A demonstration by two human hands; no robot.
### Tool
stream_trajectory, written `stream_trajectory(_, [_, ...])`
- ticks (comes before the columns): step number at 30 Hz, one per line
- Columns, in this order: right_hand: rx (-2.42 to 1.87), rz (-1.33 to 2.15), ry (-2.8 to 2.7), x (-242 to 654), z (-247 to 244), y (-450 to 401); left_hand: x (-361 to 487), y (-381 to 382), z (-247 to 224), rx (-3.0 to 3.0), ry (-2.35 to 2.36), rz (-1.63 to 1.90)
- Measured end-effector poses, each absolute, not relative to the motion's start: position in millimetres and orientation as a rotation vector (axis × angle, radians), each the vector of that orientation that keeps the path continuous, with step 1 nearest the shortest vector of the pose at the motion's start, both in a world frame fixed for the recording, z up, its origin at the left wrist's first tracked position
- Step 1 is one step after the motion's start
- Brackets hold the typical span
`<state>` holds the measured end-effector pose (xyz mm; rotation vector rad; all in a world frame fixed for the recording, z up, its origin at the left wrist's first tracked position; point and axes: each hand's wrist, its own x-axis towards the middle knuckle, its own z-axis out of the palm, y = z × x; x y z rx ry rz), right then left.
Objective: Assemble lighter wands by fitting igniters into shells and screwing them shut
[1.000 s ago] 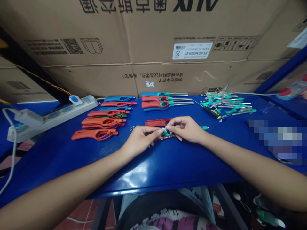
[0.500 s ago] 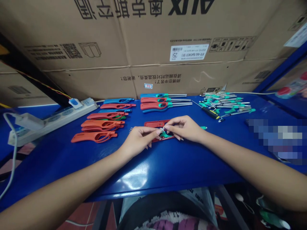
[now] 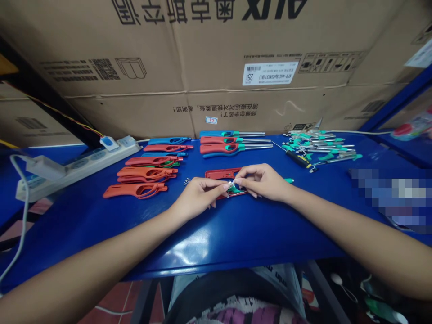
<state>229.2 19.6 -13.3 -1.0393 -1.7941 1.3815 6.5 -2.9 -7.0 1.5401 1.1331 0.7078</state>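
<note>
Over an opened red lighter casing, my left hand point(image 3: 200, 196) and my right hand point(image 3: 263, 181) meet fingertip to fingertip. Both are closed in a pinch on a small whitish part point(image 3: 231, 184), too small to make out fully. One red casing half point(image 3: 216, 173) lies behind the hands, partly covered by my right hand. Below the fingers, a green lighter insert point(image 3: 233, 191) with a thin pale wire sits at the other casing half, mostly hidden. A green tip point(image 3: 289, 180) sticks out to the right of my right hand.
Red, orange and blue lighter shells point(image 3: 135, 190) lie at left, beside a power strip point(image 3: 87, 164). Lighters with metal tubes point(image 3: 236, 147) lie at the back. Right of them are a pile of green-and-metal inserts point(image 3: 320, 141) and a screwdriver point(image 3: 299, 159). Small screws point(image 3: 186, 181) lie near my left hand.
Both hands stay pinched together at nearly the same spot, with slight finger movement. The whole view has shifted a little, so things appear slightly further right.
</note>
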Motion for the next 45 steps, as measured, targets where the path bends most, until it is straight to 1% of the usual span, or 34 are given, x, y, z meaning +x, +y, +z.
stream_trajectory(7, [-1.152, 1.506, -1.804, 233, -5, 26, -3, -2, 5, 1.775, 1.172, 0.737])
stream_trajectory(12, [-1.230, 1.485, -1.718, 234, -2, 27, -9, -2, 12, 2.109, 1.220, 0.603])
stream_trajectory(15, [-1.262, 1.482, -1.683, 234, -1, 27, -9, -1, 12, 2.310, 1.161, 0.564])
stream_trajectory(21, [-1.264, 1.468, -1.684, 234, -2, 27, -8, -2, 7, 2.274, 1.149, 0.505])
stream_trajectory(30, [-1.259, 1.451, -1.737, 235, -2, 26, -10, -8, 12, 2.480, 1.178, 0.424])
stream_trajectory(33, [-1.190, 1.467, -1.857, 238, -1, 24, -10, -7, 13, 2.486, 1.141, 0.409])
stream_trajectory(36, [-1.020, 1.451, -2.035, 241, -1, 23, -11, -5, 14, 2.473, 1.125, 0.410])
stream_trajectory(41, [-0.819, 1.192, -2.301, 243, 0, 19, -12, -4, 14, 2.464, 1.095, 0.423])
stream_trajectory(45, [-0.691, 1.057, -2.395, 242, 1, 15, -13, -4, 14, 2.437, 1.091, 0.437])
